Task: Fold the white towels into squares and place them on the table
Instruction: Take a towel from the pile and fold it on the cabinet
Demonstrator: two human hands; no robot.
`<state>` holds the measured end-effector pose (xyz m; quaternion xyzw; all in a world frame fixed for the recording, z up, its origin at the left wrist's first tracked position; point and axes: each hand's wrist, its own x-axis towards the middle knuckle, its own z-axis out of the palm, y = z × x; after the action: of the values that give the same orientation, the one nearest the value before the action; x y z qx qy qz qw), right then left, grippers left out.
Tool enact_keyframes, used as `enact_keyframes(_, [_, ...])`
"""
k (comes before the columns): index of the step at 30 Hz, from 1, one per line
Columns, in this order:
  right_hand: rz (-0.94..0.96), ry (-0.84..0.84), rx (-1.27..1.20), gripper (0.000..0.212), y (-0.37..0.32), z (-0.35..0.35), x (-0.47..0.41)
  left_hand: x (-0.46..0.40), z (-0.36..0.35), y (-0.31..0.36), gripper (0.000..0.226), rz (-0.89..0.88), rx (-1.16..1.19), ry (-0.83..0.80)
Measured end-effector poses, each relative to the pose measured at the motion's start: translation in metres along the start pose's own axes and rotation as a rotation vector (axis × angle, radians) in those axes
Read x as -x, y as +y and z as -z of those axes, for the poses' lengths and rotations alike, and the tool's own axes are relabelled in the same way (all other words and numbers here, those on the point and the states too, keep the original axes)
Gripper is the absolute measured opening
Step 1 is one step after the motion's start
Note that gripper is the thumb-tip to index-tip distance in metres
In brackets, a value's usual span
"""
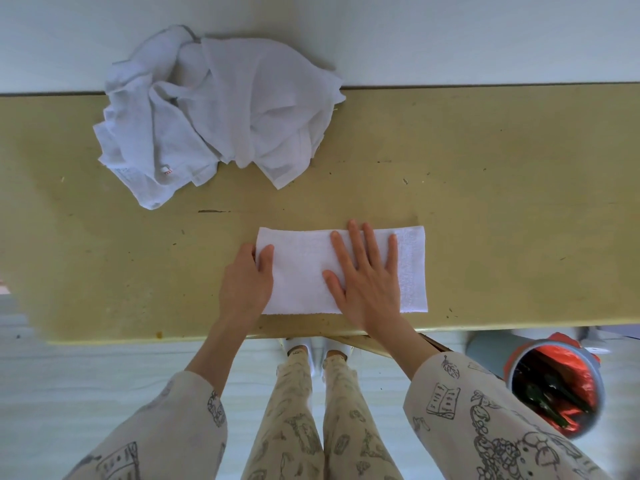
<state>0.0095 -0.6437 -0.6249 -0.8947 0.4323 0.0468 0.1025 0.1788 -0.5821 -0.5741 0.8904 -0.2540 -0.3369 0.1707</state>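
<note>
Already half-folded, the towel [341, 270] lay along the desk's [485, 202] near edge. My right hand [367, 275] pressed it flat, fingers spread, while my left hand [247, 280] pinched its left end, probably to fold it over. The unfolded pile [214, 112] waited at the far edge.

Soft, even daylight; faint shadows, wide-angle bending, perhaps slight edge blur.

home | worn table [485, 202]; lined waste bin [557, 386]; towel pile [214, 109]
</note>
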Motion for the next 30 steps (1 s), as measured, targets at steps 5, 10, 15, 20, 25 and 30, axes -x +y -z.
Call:
enact_keyframes(5, [0.037, 0.063, -0.230, 0.055, 0.004, 0.010, 0.001, 0.009, 0.016, 0.018, 0.019, -0.146, 0.082, 0.136])
enact_keyframes(10, [-0.234, 0.237, -0.726, 0.036, 0.030, 0.054, 0.019, 0.031, 0.017, 0.058, 0.011, -0.262, 0.164, 0.171])
enact_keyframes(15, [-0.766, 0.026, -1.344, 0.019, 0.065, 0.071, 0.028, 0.044, -0.035, 0.088, 0.015, -0.411, 0.122, 0.049])
enact_keyframes(20, [-0.847, -0.095, -1.442, 0.018, 0.070, 0.064, 0.027, 0.043, -0.085, 0.101, 0.024, -0.399, 0.019, -0.063])
enact_keyframes(25, [-0.838, -0.115, -1.384, 0.022, 0.072, 0.063, 0.024, 0.049, -0.098, 0.100, 0.027, -0.436, -0.038, -0.135])
enact_keyframes(30, [-0.788, -0.130, -1.230, 0.024, 0.067, 0.063, 0.021, 0.050, -0.094, 0.083, 0.025, -0.569, 0.058, -0.115])
